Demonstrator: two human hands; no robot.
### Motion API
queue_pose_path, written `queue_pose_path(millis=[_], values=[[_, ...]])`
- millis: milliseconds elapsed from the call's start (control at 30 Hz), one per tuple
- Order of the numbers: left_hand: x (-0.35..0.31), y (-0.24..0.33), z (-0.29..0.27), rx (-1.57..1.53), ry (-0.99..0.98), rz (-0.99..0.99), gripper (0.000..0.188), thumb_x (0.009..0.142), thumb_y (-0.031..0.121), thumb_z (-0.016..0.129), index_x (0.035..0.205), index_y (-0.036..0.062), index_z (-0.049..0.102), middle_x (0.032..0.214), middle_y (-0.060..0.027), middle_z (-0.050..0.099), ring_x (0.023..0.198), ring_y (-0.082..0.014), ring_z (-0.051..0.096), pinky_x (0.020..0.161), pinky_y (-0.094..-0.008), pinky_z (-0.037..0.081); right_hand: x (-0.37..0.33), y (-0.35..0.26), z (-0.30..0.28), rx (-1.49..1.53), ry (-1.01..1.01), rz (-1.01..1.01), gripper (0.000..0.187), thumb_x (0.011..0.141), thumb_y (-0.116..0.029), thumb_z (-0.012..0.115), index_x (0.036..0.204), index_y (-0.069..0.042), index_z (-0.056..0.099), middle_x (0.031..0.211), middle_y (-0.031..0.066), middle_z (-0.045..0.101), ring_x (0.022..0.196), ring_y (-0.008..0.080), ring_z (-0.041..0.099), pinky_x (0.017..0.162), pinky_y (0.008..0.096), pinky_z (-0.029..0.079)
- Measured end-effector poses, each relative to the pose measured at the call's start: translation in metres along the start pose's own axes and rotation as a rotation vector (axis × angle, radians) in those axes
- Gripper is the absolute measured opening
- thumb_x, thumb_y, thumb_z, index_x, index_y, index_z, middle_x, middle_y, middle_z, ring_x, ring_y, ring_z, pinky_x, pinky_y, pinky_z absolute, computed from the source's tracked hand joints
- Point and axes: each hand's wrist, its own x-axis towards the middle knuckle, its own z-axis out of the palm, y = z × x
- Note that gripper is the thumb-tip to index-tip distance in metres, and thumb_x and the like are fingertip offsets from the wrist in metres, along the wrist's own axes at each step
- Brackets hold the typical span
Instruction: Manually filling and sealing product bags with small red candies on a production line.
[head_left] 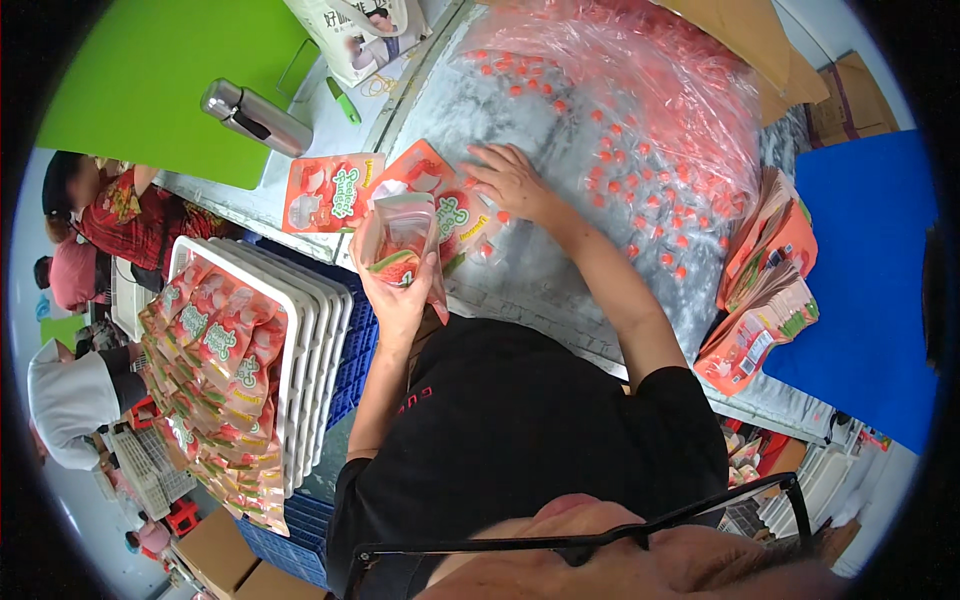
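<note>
My left hand is wrapped round a standing red and white snack pouch, whose top gapes open. Fingers spread, my right hand reaches over the tabletop, beside a flat pouch lying under the held one. Whether its fingertips touch a small red piece cannot be made out. Two more flat pouches lie close by: one at the left table edge and another just behind the held one. Many small clear-wrapped red pieces are scattered to the right of my right hand.
A large clear bag of red pieces lies at the back right. Stacks of flat pouches sit at the right edge. Left are stacked white trays heaped with filled pouches, a steel flask and a green-handled cutter. People work beyond.
</note>
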Motion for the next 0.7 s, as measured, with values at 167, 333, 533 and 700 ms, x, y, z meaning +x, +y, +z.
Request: queue_pose_path(millis=[167,333,533,700], values=[[0.001,0.007,0.0,-0.08,0.002,-0.105,0.088,0.074,0.011,0.088,0.148,-0.0031,0.043,0.144,-0.0173,0.043,0.136,-0.0303,0.045,0.117,-0.0423,0.037,-0.019,0.014,0.003,0.302,0.036,0.137,0.044,0.095,-0.025,0.067,0.138,-0.017,0.064,0.145,0.0113,0.058,0.136,0.0306,0.05,0.116,0.0475,0.036],[0.0,-0.005,0.002,-0.061,-0.013,-0.065,0.089,0.074,0.01,0.088,0.149,-0.0029,0.042,0.145,-0.0186,0.042,0.137,-0.0304,0.044,0.117,-0.0426,0.037,-0.006,-0.037,-0.019,-0.049,-0.163,0.005,0.061,0.088,-0.043,0.073,0.139,-0.011,0.061,0.149,0.01,0.053,0.144,0.0308,0.042,0.117,0.064,0.029],[0.002,0.003,0.004,-0.065,-0.042,0.025,0.09,0.07,0.005,0.085,0.149,-0.0019,0.043,0.141,-0.0187,0.042,0.134,-0.0325,0.046,0.116,-0.0432,0.038,-0.04,-0.095,-0.031,-0.044,-0.218,-0.103,0.063,0.083,-0.047,0.075,0.134,-0.014,0.063,0.145,0.0075,0.054,0.14,0.0311,0.044,0.114,0.0651,0.029],[0.002,0.007,0.008,0.007,-0.105,0.128,0.093,0.067,0.003,0.084,0.15,0.0029,0.044,0.142,-0.0187,0.041,0.136,-0.033,0.045,0.113,-0.0426,0.041,-0.07,-0.1,-0.021,0.026,-0.103,-0.023,0.032,0.082,-0.032,0.076,0.106,-0.011,0.069,0.113,0.0042,0.063,0.112,0.0283,0.06,0.091,0.0495,0.049]])
